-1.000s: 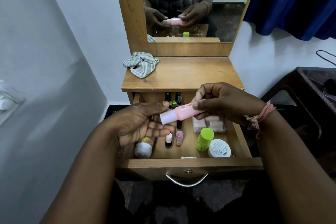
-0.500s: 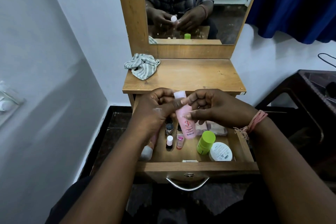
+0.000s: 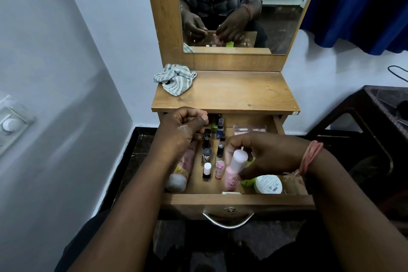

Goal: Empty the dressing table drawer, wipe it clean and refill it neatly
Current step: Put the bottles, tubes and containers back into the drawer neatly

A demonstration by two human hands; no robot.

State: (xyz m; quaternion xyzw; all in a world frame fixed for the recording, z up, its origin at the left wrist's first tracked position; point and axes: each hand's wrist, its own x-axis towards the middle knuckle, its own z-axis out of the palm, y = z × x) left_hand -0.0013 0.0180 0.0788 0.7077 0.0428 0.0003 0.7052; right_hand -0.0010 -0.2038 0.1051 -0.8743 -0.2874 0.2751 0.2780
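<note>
Head view: the drawer (image 3: 237,202) stands pulled out at 6 o'clock of the tabletop (image 3: 227,93). The right hand (image 3: 265,154) grips a pink bottle (image 3: 234,170), white cap up, tilted, its base down in the drawer's front middle. The left hand (image 3: 183,127) hovers curled at 10 o'clock of the bottle, holding nothing visible. A white jar (image 3: 268,184) sits at the bottle's 3 o'clock, small bottles (image 3: 207,157) at 9. A striped cloth (image 3: 174,78) lies at the tabletop's 10 o'clock.

Pink bottle (image 3: 233,172) with white cap. Grey-and-white striped cloth (image 3: 174,80) on brown wood-grain tabletop (image 3: 231,93). Blue curtain (image 3: 362,2).
</note>
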